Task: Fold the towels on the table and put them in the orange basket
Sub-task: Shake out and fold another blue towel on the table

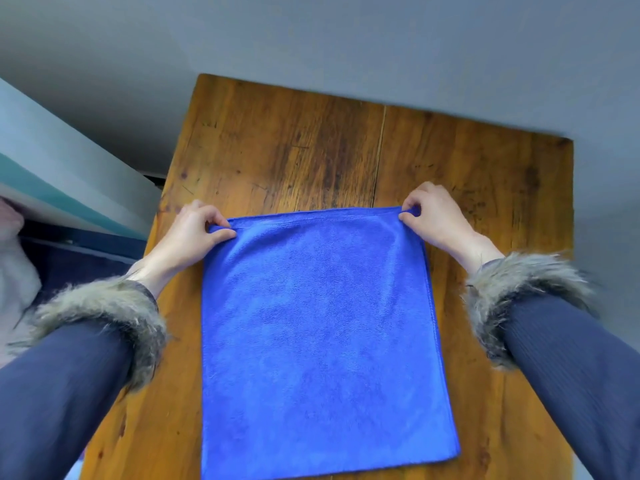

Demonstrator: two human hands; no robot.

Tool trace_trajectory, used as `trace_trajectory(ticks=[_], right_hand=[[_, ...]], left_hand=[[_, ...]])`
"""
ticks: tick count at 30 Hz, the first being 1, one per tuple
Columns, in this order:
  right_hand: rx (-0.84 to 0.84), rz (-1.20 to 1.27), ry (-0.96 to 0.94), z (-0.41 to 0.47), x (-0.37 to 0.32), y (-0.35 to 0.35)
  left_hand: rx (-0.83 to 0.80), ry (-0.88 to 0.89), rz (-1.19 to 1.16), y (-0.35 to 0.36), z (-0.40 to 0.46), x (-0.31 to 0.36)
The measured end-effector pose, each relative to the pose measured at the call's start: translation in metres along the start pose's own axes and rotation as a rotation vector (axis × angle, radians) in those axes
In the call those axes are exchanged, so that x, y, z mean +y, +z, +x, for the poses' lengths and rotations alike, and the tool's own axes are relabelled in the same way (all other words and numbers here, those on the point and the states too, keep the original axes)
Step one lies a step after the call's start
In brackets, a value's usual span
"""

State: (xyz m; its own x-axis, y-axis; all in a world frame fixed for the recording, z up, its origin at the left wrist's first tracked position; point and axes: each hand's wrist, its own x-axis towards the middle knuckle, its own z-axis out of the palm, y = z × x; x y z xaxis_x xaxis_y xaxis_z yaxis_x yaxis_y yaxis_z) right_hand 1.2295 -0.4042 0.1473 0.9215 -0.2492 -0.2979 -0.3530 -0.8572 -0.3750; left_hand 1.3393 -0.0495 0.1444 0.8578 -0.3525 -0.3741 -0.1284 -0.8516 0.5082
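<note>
Blue towel [318,327] lies flat on the wooden bench [294,140], centred, its near edge running toward the bottom of the view. A second edge shows along the right side, so it looks already doubled once (judgement only, the layers are hard to separate).

Left hand [194,233] pinches the far-left corner between thumb and fingers. Right hand [436,216] pinches the far-right corner the same way. Far hem is drawn fairly straight between them. Both sleeves have fur cuffs [519,292] sitting well back from the cloth.

Orange basket: not in view.

Step in hand, as I read it: squaring the far edge, or starting the next fold toward the near edge.

To do it well:
- keep both pinches on all layers, so the under layer does not lag
- lift the two corners level and together, hem taut
- bring far corners onto near corners, match edges before letting go
- smooth outward from the fold line afterward

Risk: the right edge layers are slightly offset and may skew further.
</note>
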Motion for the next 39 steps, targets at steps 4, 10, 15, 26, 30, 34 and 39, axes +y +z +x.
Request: trace_trajectory(ticks=[4,10,15,26,30,34,39], right_hand=[[-0.085,-0.043,-0.001,0.002,-0.003,-0.002],[-0.083,0.084,0.123,-0.010,-0.004,-0.016],[-0.071,0.118,0.191,-0.040,-0.012,-0.031],[0.342,0.930,0.290,-0.154,-0.067,-0.124],[0.428,1.099,0.226,-0.194,-0.094,-0.162],[0.507,1.048,0.148,-0.222,-0.115,-0.200],[0.570,1.016,0.063,-0.241,-0.130,-0.242]], left_hand=[[0.032,-0.035,-0.096,-0.002,0.000,0.001],[0.132,-0.094,-0.301,-0.013,-0.016,0.007],[0.154,-0.069,-0.371,-0.033,-0.040,0.012],[0.205,0.122,-0.572,-0.108,-0.100,0.052],[0.235,0.240,-0.597,-0.159,-0.123,0.073],[0.268,0.374,-0.547,-0.203,-0.151,0.094],[0.307,0.475,-0.537,-0.239,-0.176,0.114]])
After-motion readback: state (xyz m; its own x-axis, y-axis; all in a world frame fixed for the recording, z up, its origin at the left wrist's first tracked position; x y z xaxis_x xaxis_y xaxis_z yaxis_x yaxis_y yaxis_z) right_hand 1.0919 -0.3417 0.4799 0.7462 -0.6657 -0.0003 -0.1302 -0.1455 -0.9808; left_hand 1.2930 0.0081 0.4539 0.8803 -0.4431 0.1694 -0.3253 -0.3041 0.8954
